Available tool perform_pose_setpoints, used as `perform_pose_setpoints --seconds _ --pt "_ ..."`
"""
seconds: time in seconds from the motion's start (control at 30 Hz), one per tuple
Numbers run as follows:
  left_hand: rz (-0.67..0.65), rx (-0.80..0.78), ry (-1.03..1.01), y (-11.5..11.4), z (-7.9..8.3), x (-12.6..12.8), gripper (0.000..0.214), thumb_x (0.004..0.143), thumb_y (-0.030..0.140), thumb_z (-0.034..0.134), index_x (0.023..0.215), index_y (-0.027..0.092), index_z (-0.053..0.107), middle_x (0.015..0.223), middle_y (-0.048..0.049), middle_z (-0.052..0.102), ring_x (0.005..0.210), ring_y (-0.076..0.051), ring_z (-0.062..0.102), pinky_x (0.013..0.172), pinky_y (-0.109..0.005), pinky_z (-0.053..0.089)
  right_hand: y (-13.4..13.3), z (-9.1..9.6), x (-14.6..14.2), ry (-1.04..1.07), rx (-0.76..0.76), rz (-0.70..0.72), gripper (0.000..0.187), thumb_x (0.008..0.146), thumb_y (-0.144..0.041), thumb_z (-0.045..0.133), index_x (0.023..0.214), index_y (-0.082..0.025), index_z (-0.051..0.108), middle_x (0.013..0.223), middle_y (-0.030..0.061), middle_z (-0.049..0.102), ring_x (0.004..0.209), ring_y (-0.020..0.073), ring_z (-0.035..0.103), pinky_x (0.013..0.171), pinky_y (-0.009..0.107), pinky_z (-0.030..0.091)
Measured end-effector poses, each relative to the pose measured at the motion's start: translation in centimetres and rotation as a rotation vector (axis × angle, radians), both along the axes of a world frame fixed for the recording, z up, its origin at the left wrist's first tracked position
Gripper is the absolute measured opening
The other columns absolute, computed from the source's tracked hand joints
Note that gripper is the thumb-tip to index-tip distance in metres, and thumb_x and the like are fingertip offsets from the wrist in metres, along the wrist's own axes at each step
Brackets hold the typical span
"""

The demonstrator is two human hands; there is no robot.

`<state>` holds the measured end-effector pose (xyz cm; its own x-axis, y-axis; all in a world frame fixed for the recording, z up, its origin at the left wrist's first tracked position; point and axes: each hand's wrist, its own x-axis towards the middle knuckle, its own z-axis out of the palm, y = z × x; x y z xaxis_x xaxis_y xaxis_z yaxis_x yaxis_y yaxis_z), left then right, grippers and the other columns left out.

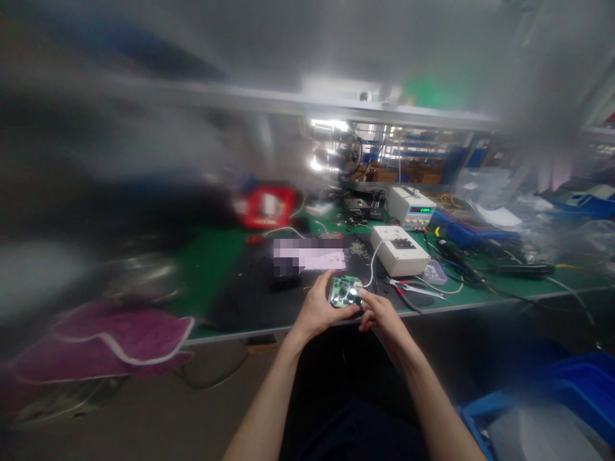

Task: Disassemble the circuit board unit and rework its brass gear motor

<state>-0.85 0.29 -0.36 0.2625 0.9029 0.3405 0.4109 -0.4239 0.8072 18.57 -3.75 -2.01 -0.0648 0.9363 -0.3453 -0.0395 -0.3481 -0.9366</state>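
Note:
My left hand (pixel 318 307) is closed on a green circuit board (pixel 342 289), with the thumb along its near edge and the fingers at its left side. The board is held tilted just above the front of the black mat (pixel 254 301). My right hand (pixel 379 312) is at the board's right edge, its index fingertip touching the upper right corner and its other fingers curled. A white cable (pixel 373 266) runs from a white box (pixel 400 251) to the board beside that fingertip. Whatever the right fingers pinch is too small to make out.
Pliers with red handles (pixel 401 293) and a silver tool (pixel 425 291) lie right of my hands. Behind stand a small clear tray (pixel 435 272) and a power supply (pixel 410 208) with a lit display. A purple cushion (pixel 120 333) is left; a blue bin (pixel 490 410) stands low right.

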Motion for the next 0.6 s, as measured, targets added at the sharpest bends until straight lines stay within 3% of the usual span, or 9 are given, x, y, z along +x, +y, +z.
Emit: perform_pose_setpoints --seconds 0.6 --pt "0.009 0.0 0.008 0.03 -0.09 -0.08 0.092 0.066 0.052 0.089 0.144 0.024 0.05 0.141 -0.0098 0.062 0.131 -0.03 0.061 0.111 -0.044 0.048 0.01 -0.15 0.02 0.009 0.01 0.015 0.049 0.111 -0.055 0.049 0.124 -0.008 0.057 0.088 0.0038 0.056 0.064 0.0064 0.053 0.055 0.014 0.047"
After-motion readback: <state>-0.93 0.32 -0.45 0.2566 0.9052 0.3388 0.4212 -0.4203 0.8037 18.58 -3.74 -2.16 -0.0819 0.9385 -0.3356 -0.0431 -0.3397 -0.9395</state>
